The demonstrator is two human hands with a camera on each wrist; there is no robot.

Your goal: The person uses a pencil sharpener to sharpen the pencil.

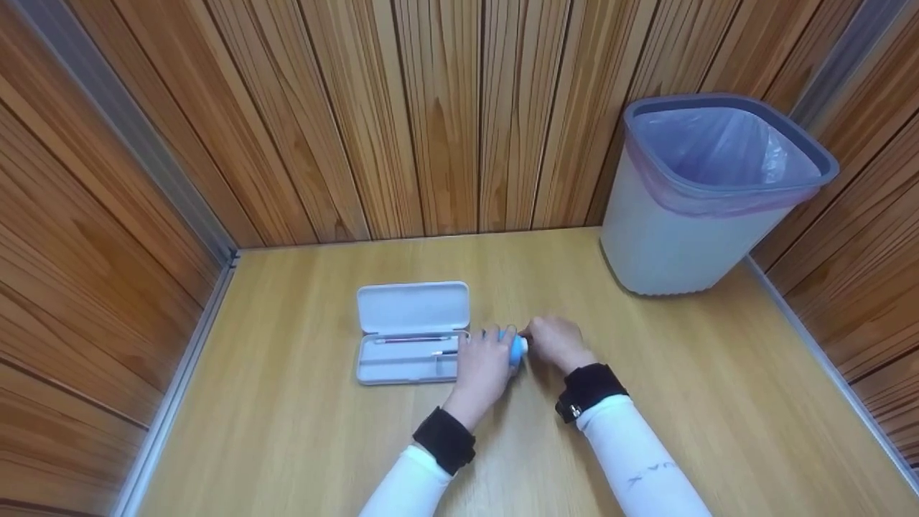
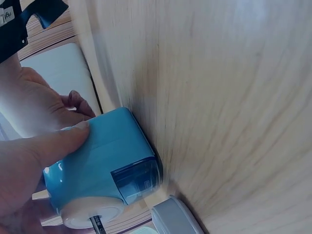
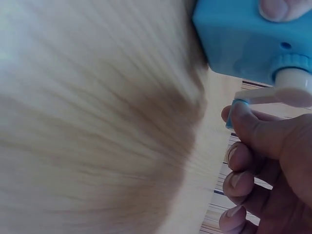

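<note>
My left hand (image 1: 482, 366) grips a blue crank pencil sharpener (image 2: 105, 151), its thumb lying along the body. A dark pencil (image 2: 98, 225) sticks into the sharpener's white round front; in the head view it points left over the case. The right hand (image 1: 557, 342) is at the opposite end, where thumb and forefinger pinch the small blue knob of the white crank (image 3: 261, 95); its other fingers are curled. A dark see-through shavings drawer (image 2: 138, 179) shows low on the sharpener. Seen from the head, the left hand covers most of the sharpener.
Left of the hands, a pale pencil case (image 1: 413, 309) lies with its lid up and a thin pencil (image 1: 409, 339) inside; the left hand overlaps its right end. A lined waste bin (image 1: 671, 240) stands at the back right. Wood-panelled walls enclose the table (image 1: 309, 445).
</note>
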